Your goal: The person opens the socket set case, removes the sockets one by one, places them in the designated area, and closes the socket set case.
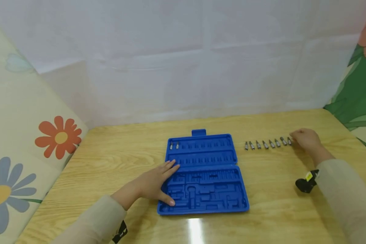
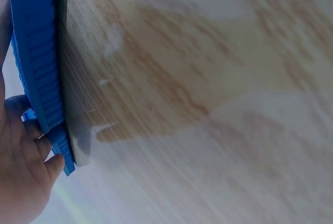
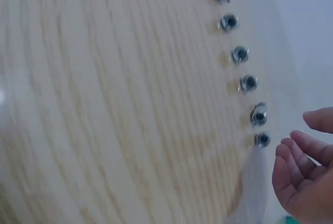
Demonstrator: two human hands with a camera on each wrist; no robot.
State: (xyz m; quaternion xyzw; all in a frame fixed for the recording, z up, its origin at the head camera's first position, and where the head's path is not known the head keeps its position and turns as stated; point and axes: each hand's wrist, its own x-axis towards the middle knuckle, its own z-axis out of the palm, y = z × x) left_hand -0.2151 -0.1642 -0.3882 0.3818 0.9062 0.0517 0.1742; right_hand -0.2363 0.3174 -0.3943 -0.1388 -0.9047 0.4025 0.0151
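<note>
A blue plastic bit case [image 1: 215, 191] lies unfolded on the wooden table. Two metal bits [image 1: 177, 145] stand side by side in the upper left slots of its far half. My left hand [image 1: 152, 182] rests over the case's left edge, fingers spread near the hinge and thumb on the near half. To the right of the case, several silver bits with dark tips [image 1: 265, 144] form a row. My right hand [image 1: 306, 139] is at the row's right end, beside the last bit [image 3: 262, 140]. A gap shows between its thumb and forefinger, and nothing is visible between them.
The wooden table [image 1: 122, 149] meets a white cloth backdrop [image 1: 146, 84] at its far edge. Flower-patterned cloth [image 1: 15, 112] hangs at the left and right. A black wrist camera [image 1: 305, 185] juts out beneath the right sleeve.
</note>
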